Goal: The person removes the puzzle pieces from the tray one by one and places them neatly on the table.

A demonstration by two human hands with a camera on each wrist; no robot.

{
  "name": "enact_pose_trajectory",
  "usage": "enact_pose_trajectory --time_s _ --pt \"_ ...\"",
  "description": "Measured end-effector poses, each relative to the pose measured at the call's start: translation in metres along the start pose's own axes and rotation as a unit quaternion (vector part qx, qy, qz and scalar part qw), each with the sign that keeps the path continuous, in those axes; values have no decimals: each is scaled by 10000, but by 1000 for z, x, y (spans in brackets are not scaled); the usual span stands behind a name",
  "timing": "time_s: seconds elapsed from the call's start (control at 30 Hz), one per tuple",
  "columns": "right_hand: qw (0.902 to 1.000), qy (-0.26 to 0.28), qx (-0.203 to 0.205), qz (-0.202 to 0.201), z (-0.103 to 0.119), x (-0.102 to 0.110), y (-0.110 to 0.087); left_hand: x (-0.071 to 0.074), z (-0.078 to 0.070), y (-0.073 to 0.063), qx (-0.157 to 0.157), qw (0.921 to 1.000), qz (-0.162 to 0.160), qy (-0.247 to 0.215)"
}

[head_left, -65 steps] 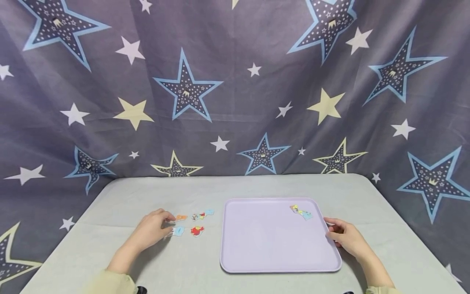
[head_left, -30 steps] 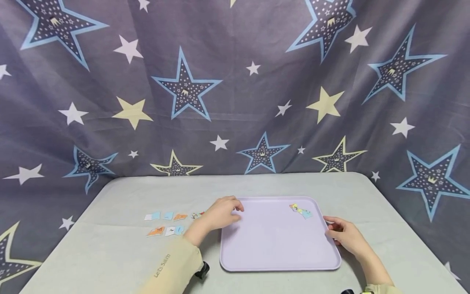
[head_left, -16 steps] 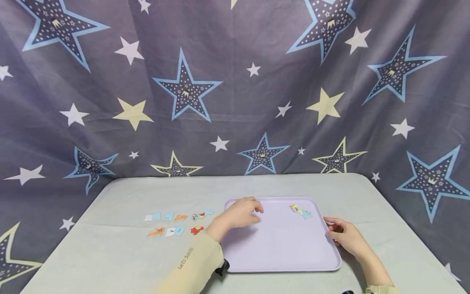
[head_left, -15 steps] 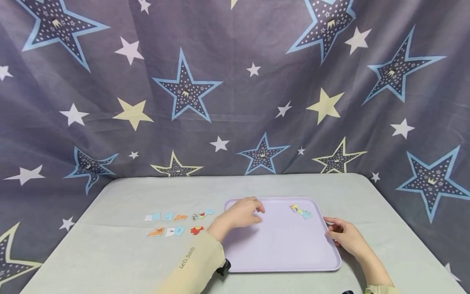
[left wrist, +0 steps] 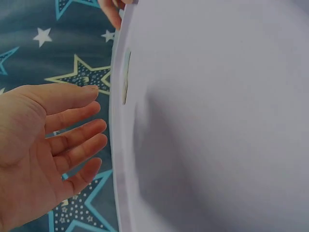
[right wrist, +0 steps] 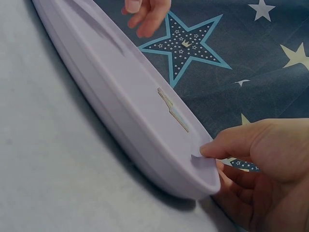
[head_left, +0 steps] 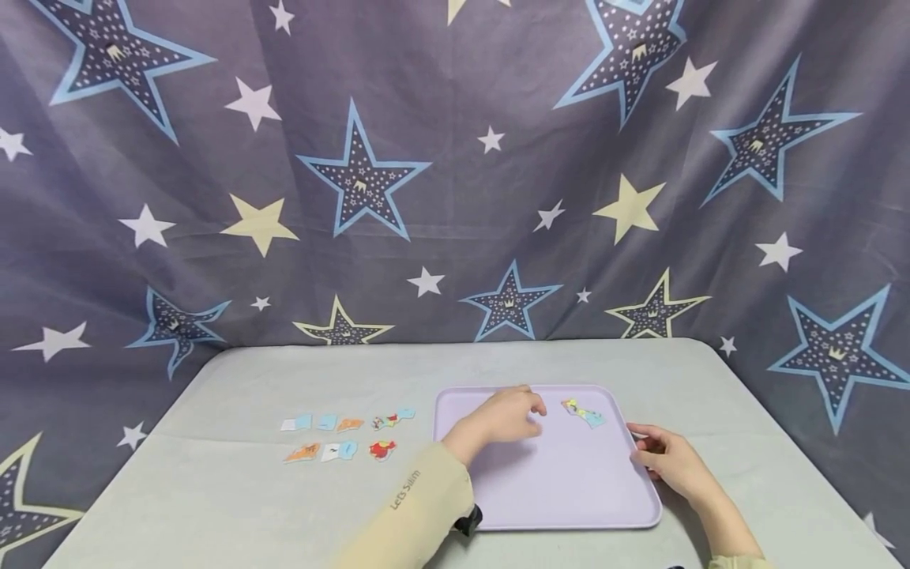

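Observation:
My left hand [head_left: 503, 415] is over the lilac tray [head_left: 569, 494], left of a flat jigsaw-like piece [head_left: 586, 413] in yellow and light blue that lies near the tray's far right corner. In the left wrist view its fingers [left wrist: 79, 129] are loosely bent, with nothing between them. My right hand [head_left: 668, 457] holds the tray's right rim. The right wrist view shows the thumb [right wrist: 227, 142] on the inner side of the rim and the other fingers outside it.
Left of the tray lie several more flat pieces in two rows, among them a red one [head_left: 381, 450], an orange one [head_left: 302, 452] and a light blue and white one [head_left: 339, 451]. A star-patterned curtain [head_left: 455, 197] hangs behind the pale table [head_left: 213, 490].
My left hand has travelled right, from the loose pieces across the tray's left rim to above its middle. The right hand stays on the tray; the piece on the tray stays in place.

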State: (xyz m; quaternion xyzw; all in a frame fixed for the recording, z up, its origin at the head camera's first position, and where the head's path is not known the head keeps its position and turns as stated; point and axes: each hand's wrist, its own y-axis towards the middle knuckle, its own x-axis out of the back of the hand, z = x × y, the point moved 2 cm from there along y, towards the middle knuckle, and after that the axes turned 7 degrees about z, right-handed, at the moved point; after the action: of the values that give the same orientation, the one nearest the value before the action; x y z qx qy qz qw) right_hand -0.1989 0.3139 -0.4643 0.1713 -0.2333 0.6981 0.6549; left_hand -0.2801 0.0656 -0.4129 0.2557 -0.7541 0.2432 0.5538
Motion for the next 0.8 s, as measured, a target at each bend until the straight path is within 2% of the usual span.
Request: enact_pose_trajectory --time_s 0.2,0.37,0.5,0.8 --pt "9999 -37 -104 0 0 0 -1 -7 -11 14 134 9998 134 4" --pt "9999 -29 -118 24 0 0 0 -11 -19 24 331 9994 92 57" --pt "9999 -25 -107 20 -1 0 0 -16 -21 34 372 9993 75 75" --pt "10000 11 -38 27 -1 -1 0 -30 -26 51 721 9969 89 315"
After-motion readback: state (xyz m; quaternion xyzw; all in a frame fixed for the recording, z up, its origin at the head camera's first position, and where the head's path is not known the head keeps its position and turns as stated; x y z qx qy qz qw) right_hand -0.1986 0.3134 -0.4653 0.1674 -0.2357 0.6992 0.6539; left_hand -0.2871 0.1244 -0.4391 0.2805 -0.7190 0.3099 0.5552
